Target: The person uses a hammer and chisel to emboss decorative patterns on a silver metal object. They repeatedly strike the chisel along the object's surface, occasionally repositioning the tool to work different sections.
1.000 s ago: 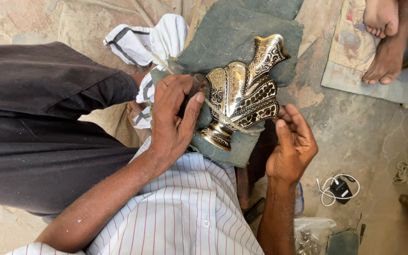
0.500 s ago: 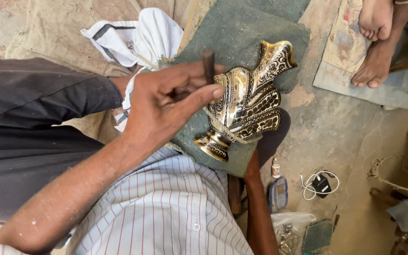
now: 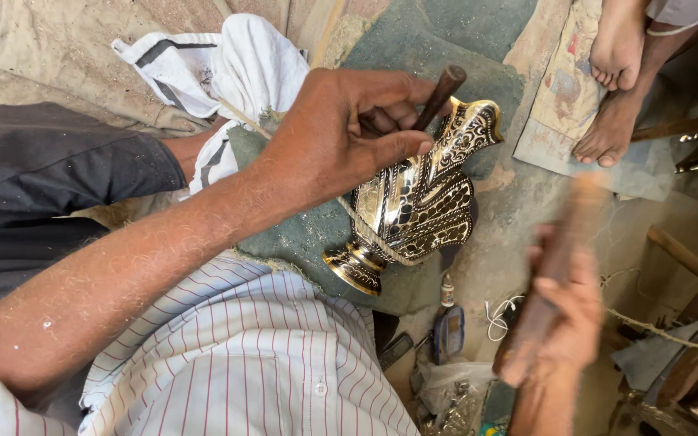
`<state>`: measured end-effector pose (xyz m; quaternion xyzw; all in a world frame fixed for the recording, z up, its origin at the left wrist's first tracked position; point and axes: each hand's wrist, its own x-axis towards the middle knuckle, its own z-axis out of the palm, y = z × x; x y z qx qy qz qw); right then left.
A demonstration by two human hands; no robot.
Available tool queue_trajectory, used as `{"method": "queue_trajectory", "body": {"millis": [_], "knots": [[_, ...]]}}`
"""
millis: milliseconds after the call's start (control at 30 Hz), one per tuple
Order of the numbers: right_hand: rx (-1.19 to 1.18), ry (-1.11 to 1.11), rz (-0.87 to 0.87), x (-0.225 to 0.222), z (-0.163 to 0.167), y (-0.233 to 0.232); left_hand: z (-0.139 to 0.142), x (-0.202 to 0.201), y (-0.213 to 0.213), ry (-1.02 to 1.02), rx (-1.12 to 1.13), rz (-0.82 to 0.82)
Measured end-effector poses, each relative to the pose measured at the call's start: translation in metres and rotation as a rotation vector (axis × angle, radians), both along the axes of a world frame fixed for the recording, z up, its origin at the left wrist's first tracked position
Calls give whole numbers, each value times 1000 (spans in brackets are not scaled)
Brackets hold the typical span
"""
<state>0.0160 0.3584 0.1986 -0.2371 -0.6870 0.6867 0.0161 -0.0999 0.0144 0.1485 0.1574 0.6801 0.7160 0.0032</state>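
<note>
A shiny engraved brass vase (image 3: 422,210), gold with dark patterning, lies tilted on a green-grey cloth pad (image 3: 317,234) over my lap. My left hand (image 3: 341,137) rests on the vase's upper side and pinches a thin dark chisel (image 3: 439,93) whose tip meets the metal. To the right of the vase, my right hand (image 3: 563,307) is blurred and grips a brown wooden mallet (image 3: 555,258), raised apart from the vase.
A white cloth with dark stripes (image 3: 220,73) lies behind my left hand. Another person's bare feet (image 3: 616,81) rest on a mat (image 3: 563,113) at the upper right. Small tools, a cable (image 3: 498,319) and a plastic bag (image 3: 446,391) lie on the dusty floor below the vase.
My left hand has set the chisel against the vase. My right hand, out of view half a second ago, has come up at the right holding the mallet. The view has shifted closer.
</note>
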Motion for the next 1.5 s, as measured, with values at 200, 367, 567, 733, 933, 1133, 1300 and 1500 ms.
{"method": "queue_trajectory", "body": {"millis": [200, 367, 567, 733, 933, 1133, 1300, 1500], "knots": [[-282, -56, 132, -30, 15, -9, -3, -5, 9, -82, 29, 39], [123, -2, 268, -53, 31, -7, -3, -21, 16, 71, -139, -94], [488, 82, 414, -82, 64, -10, 1, -42, 19, 444, -138, -162], [775, -38, 426, -99, 70, -9, 6, -54, 16, 328, -224, -356], [1009, -28, 540, -109, 70, 3, 5, -52, 14, 387, -175, -322], [1146, -49, 731, -114, 75, 15, 2, -53, 13, 335, -144, -346], [1285, -38, 822, -120, 69, 31, 1, -55, 16, 300, -194, -358], [707, -96, 302, -124, 62, 31, -3, -53, 19, 390, -182, -297]]}}
